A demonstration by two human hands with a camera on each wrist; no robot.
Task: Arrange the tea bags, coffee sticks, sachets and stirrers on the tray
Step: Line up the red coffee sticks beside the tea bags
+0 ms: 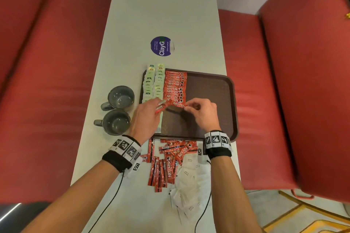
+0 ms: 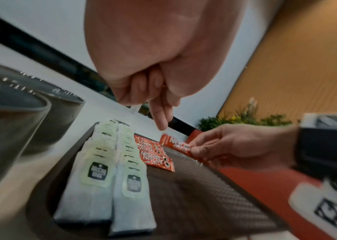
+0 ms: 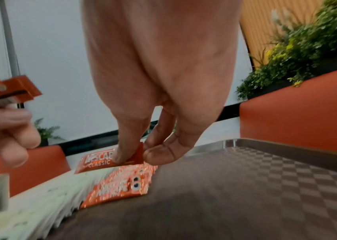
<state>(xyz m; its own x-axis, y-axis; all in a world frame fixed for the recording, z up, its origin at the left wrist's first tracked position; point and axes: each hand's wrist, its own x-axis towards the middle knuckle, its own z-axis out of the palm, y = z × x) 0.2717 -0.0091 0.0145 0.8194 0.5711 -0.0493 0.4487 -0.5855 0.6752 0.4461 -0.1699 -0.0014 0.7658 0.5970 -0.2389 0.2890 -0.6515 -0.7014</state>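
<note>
A brown tray (image 1: 208,89) holds two columns of pale green tea bags (image 1: 153,85) at its left. Beside them lies a neat row of red coffee sticks (image 1: 175,85). My right hand (image 1: 189,105) pinches one coffee stick (image 1: 178,103) by its right end, just above the near end of that row; the pinch (image 3: 130,154) shows in the right wrist view. My left hand (image 1: 161,104) grips a small bundle of coffee sticks (image 1: 159,109) over the tray's left side, index finger (image 2: 159,116) pointing down. The bundle (image 3: 9,89) shows above the curled left fingers.
Loose coffee sticks (image 1: 166,162) and white sugar sachets (image 1: 189,185) lie piled on the white table (image 1: 161,5) near me. Two grey mugs (image 1: 121,97) (image 1: 115,122) stand left of the tray. A purple sticker (image 1: 161,46) lies beyond it. Red benches (image 1: 47,81) flank the table.
</note>
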